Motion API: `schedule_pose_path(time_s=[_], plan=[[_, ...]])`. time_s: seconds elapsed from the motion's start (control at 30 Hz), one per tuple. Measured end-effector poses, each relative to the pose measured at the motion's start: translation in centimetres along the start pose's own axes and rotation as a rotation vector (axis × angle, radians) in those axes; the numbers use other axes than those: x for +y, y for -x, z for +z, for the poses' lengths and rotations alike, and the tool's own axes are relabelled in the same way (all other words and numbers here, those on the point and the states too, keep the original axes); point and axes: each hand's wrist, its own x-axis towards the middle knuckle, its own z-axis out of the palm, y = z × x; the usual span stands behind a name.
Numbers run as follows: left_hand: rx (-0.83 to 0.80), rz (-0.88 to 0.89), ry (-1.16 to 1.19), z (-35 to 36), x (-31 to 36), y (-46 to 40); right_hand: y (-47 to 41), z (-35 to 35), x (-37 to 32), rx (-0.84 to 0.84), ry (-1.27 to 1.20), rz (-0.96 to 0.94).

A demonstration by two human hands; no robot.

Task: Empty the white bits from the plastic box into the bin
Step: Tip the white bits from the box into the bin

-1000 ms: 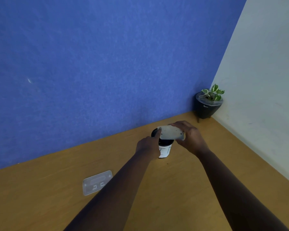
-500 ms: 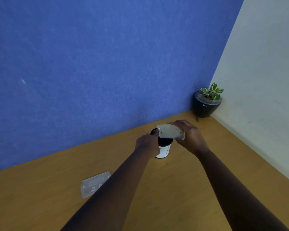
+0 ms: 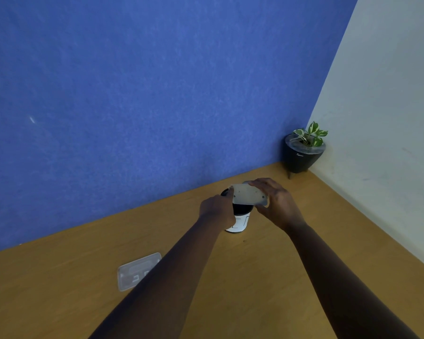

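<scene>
My right hand (image 3: 278, 206) grips the plastic box (image 3: 249, 197) tipped over the bin (image 3: 239, 217), left hand (image 3: 217, 210) clasping the bin; pot (image 3: 300, 157) lettering beyond unreadable

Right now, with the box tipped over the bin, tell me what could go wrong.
The bin is small and its mouth is narrow, while the plastic box spans wider, so bits may spill onto the table. The bin looks light; the left hand at its side might knock it over. The right hand alone grips the box.
</scene>
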Motion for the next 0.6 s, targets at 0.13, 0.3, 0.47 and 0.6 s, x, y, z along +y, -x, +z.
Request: schedule_pose_path(time_s=[0.13,0.3,0.47,0.6], plan=[[-0.011,-0.003,-0.020,0.01,0.05,0.01,-0.04,-0.09,0.04,0.010,-0.010,0.009],[-0.002,-0.006,-0.017,0.00,-0.14,-0.11,-0.08,-0.19,-0.17,0.035,-0.026,-0.005],[0.000,0.002,-0.011,0.03,-0.11,-0.10,0.04,-0.34,-0.07,0.037,-0.016,-0.004],[-0.012,-0.005,0.006,0.18,-0.11,-0.03,-0.02,-0.46,-0.02,0.039,-0.008,0.005]])
